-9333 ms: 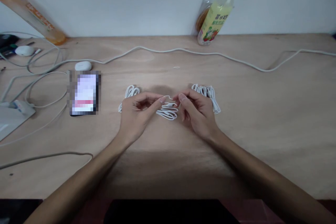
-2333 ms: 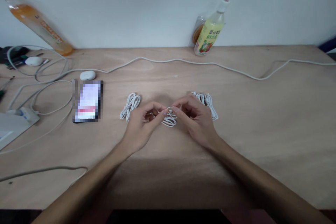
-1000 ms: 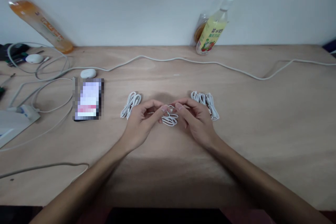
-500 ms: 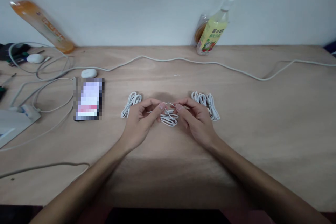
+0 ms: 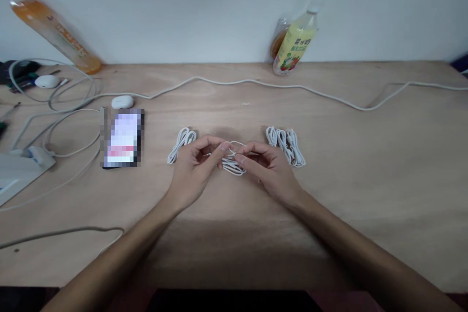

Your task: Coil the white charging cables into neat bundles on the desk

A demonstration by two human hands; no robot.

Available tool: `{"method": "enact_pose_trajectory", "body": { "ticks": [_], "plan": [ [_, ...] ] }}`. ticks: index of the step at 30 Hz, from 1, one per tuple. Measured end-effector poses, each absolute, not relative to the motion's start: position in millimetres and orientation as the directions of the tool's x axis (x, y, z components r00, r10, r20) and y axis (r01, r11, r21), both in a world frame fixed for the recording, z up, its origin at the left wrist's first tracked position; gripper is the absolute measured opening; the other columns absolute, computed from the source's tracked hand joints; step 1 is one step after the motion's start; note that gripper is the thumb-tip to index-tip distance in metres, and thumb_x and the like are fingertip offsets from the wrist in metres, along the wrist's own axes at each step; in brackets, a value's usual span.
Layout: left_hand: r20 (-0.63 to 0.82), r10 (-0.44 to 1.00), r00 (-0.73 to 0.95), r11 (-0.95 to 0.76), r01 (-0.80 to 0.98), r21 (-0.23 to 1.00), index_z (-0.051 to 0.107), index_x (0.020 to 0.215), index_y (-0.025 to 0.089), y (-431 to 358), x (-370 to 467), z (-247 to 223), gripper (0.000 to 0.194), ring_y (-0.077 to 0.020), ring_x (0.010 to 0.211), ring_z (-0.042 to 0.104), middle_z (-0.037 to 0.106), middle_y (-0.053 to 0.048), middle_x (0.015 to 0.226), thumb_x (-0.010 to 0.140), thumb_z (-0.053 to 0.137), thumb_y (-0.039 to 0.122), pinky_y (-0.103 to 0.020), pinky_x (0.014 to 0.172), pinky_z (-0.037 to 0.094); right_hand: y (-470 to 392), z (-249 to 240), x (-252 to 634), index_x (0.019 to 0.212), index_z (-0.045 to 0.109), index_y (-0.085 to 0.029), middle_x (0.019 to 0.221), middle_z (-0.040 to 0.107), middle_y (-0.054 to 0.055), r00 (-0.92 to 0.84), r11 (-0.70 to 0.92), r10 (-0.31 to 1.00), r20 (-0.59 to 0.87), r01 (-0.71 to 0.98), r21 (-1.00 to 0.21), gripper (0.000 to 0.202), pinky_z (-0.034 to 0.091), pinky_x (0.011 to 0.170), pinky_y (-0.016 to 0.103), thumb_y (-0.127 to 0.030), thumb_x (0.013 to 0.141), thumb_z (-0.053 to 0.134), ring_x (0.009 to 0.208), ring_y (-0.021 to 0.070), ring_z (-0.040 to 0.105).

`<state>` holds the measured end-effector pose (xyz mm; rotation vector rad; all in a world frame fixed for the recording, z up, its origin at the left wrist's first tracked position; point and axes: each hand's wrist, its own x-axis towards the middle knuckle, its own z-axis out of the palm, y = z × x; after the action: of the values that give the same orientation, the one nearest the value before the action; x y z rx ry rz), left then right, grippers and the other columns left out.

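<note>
My left hand (image 5: 195, 168) pinches a thin white strand (image 5: 238, 142) between thumb and forefinger. The strand arches over to my right hand (image 5: 272, 165), whose thumb and fingertips are closed on its other side. I cannot tell whether it is a tie or part of the cable. Just under the fingertips lies a coiled white cable (image 5: 234, 169), partly hidden by both hands. Beside my left hand rests a bundled white cable (image 5: 179, 145). Several more bundled white cables (image 5: 295, 148) lie behind and beside my right hand.
A phone (image 5: 123, 139) and a white earbud case (image 5: 122, 102) lie to the left, near tangled cords. One long white cord (image 5: 252, 81) crosses the back of the table. A yellow drink bottle (image 5: 295, 41) and an orange bottle (image 5: 54, 36) stand by the wall.
My right fingertips have moved slightly left and over the coiled cable, closer to my left thumb. The loop of strand between the hands has changed shape.
</note>
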<state>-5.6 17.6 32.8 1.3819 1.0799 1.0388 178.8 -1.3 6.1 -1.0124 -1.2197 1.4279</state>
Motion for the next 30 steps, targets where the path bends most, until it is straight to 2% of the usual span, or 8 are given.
{"method": "enact_pose_trajectory", "body": {
  "ticks": [5,11,23,30],
  "plan": [
    [0.007,0.976,0.218,-0.023,0.072,0.997,0.079,0.087,0.020,15.8,-5.5,32.6,0.016,-0.0136,0.067,0.064,0.076,-0.002,0.079,0.092,0.079,0.035,-0.025,0.062,0.053,-0.3,5.1,180.7,0.080,0.075,-0.024,0.078,0.073,0.001,-0.152,0.003,0.988,0.015,-0.081,-0.997,0.029,0.052,0.067,0.030,-0.050,0.088,0.085,0.073,0.0164,0.063],
    [0.009,0.971,0.240,-0.038,0.115,0.993,0.079,0.086,0.020,15.3,-4.6,31.7,0.016,-0.0150,0.073,0.068,0.079,-0.003,0.082,0.091,0.079,0.035,-0.025,0.067,0.053,-1.5,3.6,180.9,0.082,0.076,-0.023,0.073,0.067,-0.001,-0.104,0.033,0.994,0.031,0.015,-0.999,0.022,0.041,0.058,0.028,-0.043,0.090,0.080,0.065,0.0138,0.053],
    [-0.021,0.962,0.271,0.002,0.073,0.997,0.079,0.083,0.021,17.9,-5.8,31.7,0.015,-0.0124,0.061,0.060,0.070,0.000,0.068,0.091,0.078,0.034,-0.024,0.057,0.048,-2.3,6.6,180.8,0.080,0.075,-0.022,0.069,0.067,-0.001,-0.083,0.072,0.994,0.068,0.050,-0.996,0.018,0.038,0.056,0.028,-0.037,0.090,0.077,0.061,0.0126,0.051],
    [-0.022,0.968,0.251,-0.006,0.109,0.994,0.080,0.083,0.021,17.9,-6.0,32.4,0.015,-0.0131,0.061,0.061,0.071,0.000,0.069,0.089,0.080,0.035,-0.024,0.055,0.048,-3.4,7.7,181.1,0.080,0.076,-0.022,0.066,0.062,-0.003,-0.068,0.075,0.995,0.072,0.044,-0.996,0.017,0.034,0.053,0.028,-0.036,0.090,0.079,0.058,0.0115,0.047]
  ]
}}
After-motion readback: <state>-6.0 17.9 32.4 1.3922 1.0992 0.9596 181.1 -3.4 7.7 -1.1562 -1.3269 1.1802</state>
